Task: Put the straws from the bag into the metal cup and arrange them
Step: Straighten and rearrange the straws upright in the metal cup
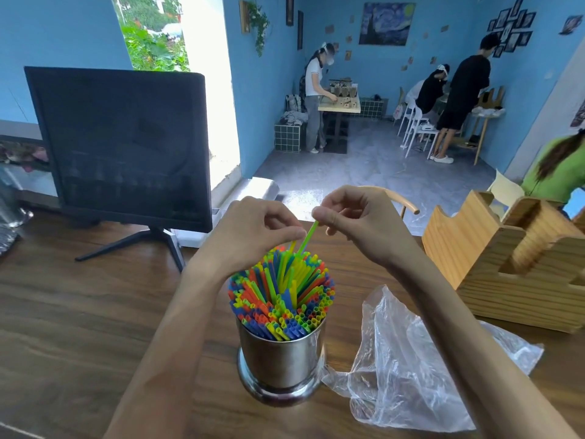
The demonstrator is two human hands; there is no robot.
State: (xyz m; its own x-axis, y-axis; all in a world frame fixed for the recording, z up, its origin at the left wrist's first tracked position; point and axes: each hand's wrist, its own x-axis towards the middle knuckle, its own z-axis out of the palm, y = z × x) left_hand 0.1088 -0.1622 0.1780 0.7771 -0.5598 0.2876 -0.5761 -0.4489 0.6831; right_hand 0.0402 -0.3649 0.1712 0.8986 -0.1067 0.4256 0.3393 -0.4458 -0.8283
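A shiny metal cup (282, 364) stands on the wooden table (79, 312), packed with a fan of coloured straws (280, 293) in green, yellow, blue and orange. Both hands hover over the far side of the bundle. My right hand (357, 223) pinches the top of a green straw (307, 237) that sticks up above the others. My left hand (253, 231) has its fingertips closed on the tip of a yellow straw (292, 247) beside it. A crumpled clear plastic bag (411, 369) lies flat to the right of the cup, and no straws show in it.
A dark monitor (123, 144) on a stand sits at the back left of the table. A wooden holder (506, 261) stands at the right. A chair back (395, 198) shows beyond the table edge. Several people work in the room behind.
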